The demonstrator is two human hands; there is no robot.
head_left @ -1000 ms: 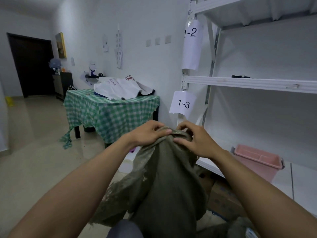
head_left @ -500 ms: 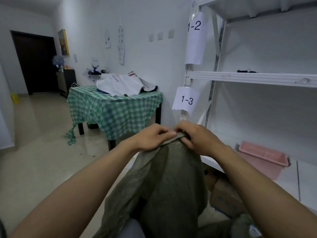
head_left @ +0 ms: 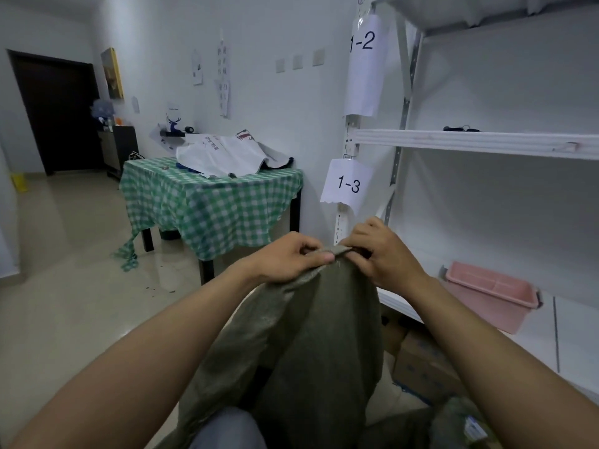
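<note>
A large olive-green woven sack point(head_left: 311, 345) hangs in front of me from its top edge. My left hand point(head_left: 285, 260) pinches that edge between thumb and fingers. My right hand point(head_left: 385, 251) grips the same edge just to the right, fingers curled over it. The two hands nearly touch at the sack's top. The sack's lower part drops out of view at the bottom.
White metal shelving point(head_left: 470, 144) stands at right with paper labels 1-2 and 1-3 and a pink plastic bin point(head_left: 492, 293) on a low shelf. Cardboard boxes point(head_left: 421, 364) sit beneath it. A table with a green checked cloth point(head_left: 207, 202) stands at centre left.
The bunched top of the sack has been flattened into a thin folded edge between my hands. My view has shifted slightly.
</note>
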